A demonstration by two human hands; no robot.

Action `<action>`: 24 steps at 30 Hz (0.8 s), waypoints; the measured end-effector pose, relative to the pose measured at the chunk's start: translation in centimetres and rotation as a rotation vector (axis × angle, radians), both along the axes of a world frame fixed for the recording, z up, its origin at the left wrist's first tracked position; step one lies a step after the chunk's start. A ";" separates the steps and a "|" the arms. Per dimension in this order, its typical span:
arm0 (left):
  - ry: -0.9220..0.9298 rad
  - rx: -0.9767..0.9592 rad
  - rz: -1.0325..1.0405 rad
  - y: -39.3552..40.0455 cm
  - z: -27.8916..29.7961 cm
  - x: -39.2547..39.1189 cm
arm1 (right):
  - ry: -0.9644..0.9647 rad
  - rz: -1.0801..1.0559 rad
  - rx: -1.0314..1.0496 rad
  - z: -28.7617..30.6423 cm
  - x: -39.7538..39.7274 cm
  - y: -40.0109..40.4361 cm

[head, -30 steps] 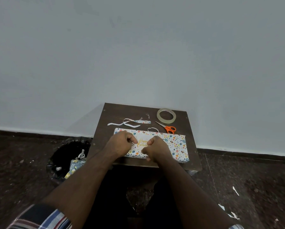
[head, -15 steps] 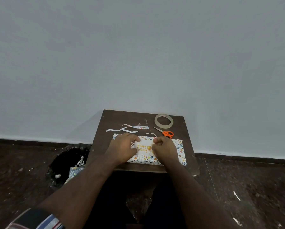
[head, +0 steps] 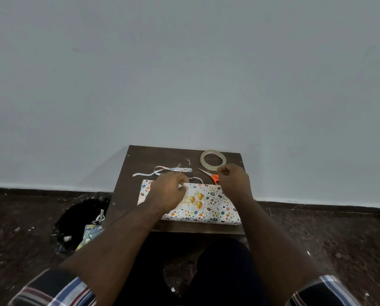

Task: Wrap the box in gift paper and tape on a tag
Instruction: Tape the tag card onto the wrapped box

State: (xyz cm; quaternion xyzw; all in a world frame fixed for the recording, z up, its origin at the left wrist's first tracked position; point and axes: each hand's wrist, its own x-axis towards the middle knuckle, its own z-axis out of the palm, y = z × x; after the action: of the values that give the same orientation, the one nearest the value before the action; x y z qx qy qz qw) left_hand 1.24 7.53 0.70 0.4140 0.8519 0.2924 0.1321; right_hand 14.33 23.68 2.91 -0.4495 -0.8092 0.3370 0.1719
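The box [head: 217,208], wrapped in white paper with coloured spots, lies flat on the small dark table [head: 138,160]. A tag [head: 195,198] with gold balloons and gold lettering lies on its top. My left hand [head: 169,192] rests on the left part of the tag, curled fingers pinching its upper edge. My right hand [head: 234,181] hovers past the box's far right edge, over the orange-handled scissors [head: 214,178], with curled fingers and nothing visible in them. The clear tape roll [head: 213,159] lies just beyond that hand.
Strips of cut gift paper [head: 162,171] and a small white loop [head: 195,179] lie behind the box. A black bin bag [head: 76,217] with paper scraps sits on the floor to the left of the table. The wall stands right behind the table.
My right hand has left the tag and moved up and right, to above the scissors near the tape roll. The left hand stays on the tag. The tag's balloons now show.
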 end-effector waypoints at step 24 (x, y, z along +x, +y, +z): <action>-0.241 -0.085 0.153 13.4 -0.6 -5.9 | -0.252 0.207 -0.084 -0.6 -3.8 10.6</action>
State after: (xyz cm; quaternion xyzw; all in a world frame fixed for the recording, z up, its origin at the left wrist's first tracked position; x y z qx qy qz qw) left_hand -4.63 20.98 0.07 0.3039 0.8705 0.3126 0.2283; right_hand 10.55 34.33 2.27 -0.4091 -0.8516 0.3274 0.0145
